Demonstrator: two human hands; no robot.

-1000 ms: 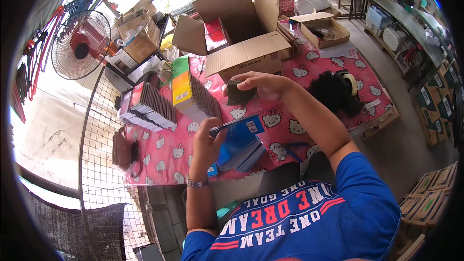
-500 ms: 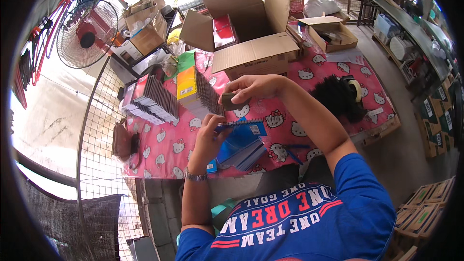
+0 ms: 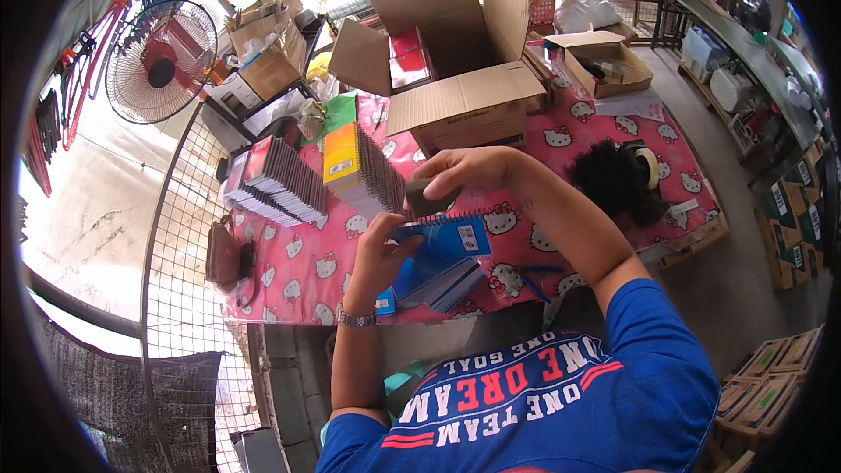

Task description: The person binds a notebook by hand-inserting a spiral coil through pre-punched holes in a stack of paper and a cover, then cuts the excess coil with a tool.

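While left fingers (image 3: 382, 229) hold a notebook (image 3: 442, 241), right fingers (image 3: 440, 163) clasp something dark (image 3: 424, 201).

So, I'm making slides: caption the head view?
Left hand grips a blue spiral notebook; right hand holds a dark, blocky object near the notebook's wire coil.

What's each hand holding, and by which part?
Left hand: blue spiral notebook, by its left end near the binding. Right hand: small dark block, pinched around its upper part.
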